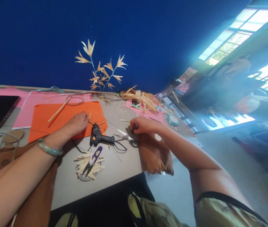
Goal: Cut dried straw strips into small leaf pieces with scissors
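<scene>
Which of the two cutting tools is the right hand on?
The scissors, silver-bladed with black handles, under the right hand. The purple-handled snips lie untouched on straw scraps nearer the table edge.

Right hand (143,125) apparently grips scissors (129,138); left hand (78,123) presses orange paper (53,121).

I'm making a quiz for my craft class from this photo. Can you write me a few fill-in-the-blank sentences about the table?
1. The left hand rests on a sheet of ____ paper.
2. The right hand touches the handle of the ____.
3. The black glue gun lies ____ the two hands.
4. The wall behind the straw branch is ____.

Missing words: orange; scissors; between; blue
</scene>
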Demonstrator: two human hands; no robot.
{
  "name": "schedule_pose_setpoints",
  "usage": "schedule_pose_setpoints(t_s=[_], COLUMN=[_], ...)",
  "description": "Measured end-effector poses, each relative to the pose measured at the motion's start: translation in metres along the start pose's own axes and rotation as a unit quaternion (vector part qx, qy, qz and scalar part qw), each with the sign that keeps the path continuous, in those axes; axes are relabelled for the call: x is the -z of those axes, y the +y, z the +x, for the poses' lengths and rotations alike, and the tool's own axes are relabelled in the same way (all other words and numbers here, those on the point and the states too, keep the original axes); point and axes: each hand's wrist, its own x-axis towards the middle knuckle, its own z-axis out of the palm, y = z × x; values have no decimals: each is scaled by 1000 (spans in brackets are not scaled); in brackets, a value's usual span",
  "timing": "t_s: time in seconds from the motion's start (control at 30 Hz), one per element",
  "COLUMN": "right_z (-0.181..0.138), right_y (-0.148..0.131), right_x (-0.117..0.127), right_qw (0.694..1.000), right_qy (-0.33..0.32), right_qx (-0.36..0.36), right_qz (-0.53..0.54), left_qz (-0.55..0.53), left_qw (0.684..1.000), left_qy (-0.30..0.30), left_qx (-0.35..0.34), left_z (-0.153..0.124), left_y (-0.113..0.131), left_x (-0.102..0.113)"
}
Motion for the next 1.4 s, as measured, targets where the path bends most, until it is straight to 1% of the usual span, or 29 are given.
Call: schedule_pose_setpoints(t_s=[0.13,0.3,0.33,0.4,0.5,0.57,0.73,1.0,1.1,1.23,1.3,1.4], right_z=[0,5,6,9,13,16,17,13,13,10,9,12], right_y=[-1,6,6,5,-1,-6,-16,-17,-14,-12,-14,-16], right_x=[-3,-6,-6,-7,-11,-16,-24,-20,-20,-18,-18,-19], right_qw=[997,996,996,998,998,994,989,989,990,996,995,990], right_qy=[-48,-77,-74,-48,9,23,21,23,28,21,13,13], right_qx=[30,18,18,7,-37,-56,-69,-64,-52,-28,-18,-12], right_qz=[49,41,39,25,-45,-89,-129,-135,-131,-87,-96,-139], left_qz=[-1,-2,-2,-3,-6,-9,-9,-5,-10,-9,-7,-7], left_qw=[1000,1000,1000,1000,1000,1000,1000,1000,1000,1000,1000,1000], left_qy=[-2,-6,-7,-7,-6,-4,5,4,8,3,5,8], left_qx=[-4,3,4,2,-2,-4,-7,0,-6,0,0,-6], left_z=[0,-1,-1,-1,-1,-1,0,-1,-1,-1,-1,-2], left_y=[0,1,1,1,1,0,-2,0,0,0,1,1], left_x=[0,1,1,1,1,0,-2,-1,-1,-1,-1,-1])
